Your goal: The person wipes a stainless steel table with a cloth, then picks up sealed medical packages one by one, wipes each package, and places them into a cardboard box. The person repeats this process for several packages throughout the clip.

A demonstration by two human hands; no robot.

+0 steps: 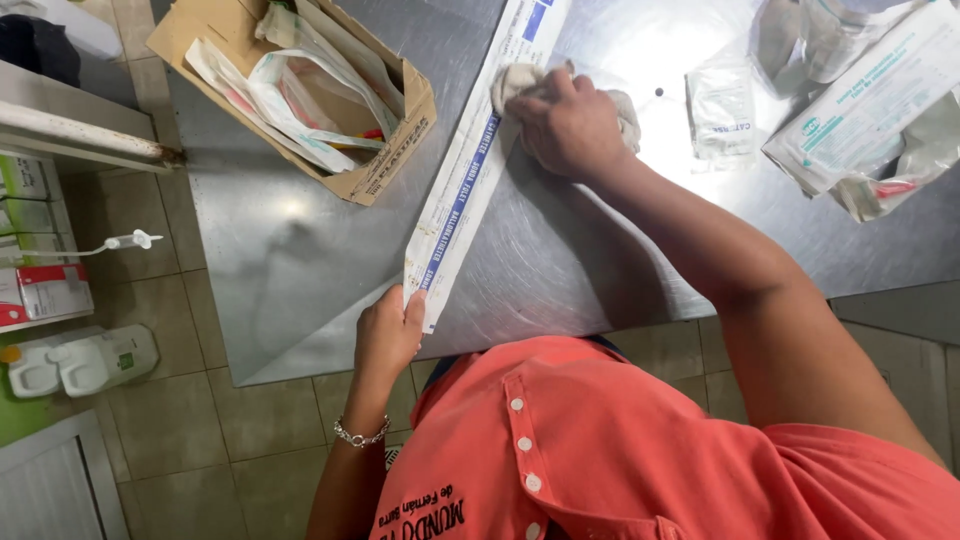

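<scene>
Two hands work one long packet (478,160) on the desk (560,260): left hand (388,335) fingers pinch its near end, right hand (568,125) fingers press a cloth (515,82) beside it, mid-wipe; next calls for sliding the cloth along it.

head view; worn camera; faces steeply down; near steel table (300,270); no second view

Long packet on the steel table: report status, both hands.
Left hand pinches long packet at near end. Right hand presses cloth onto packet. Cardboard box sits beside it.
</scene>
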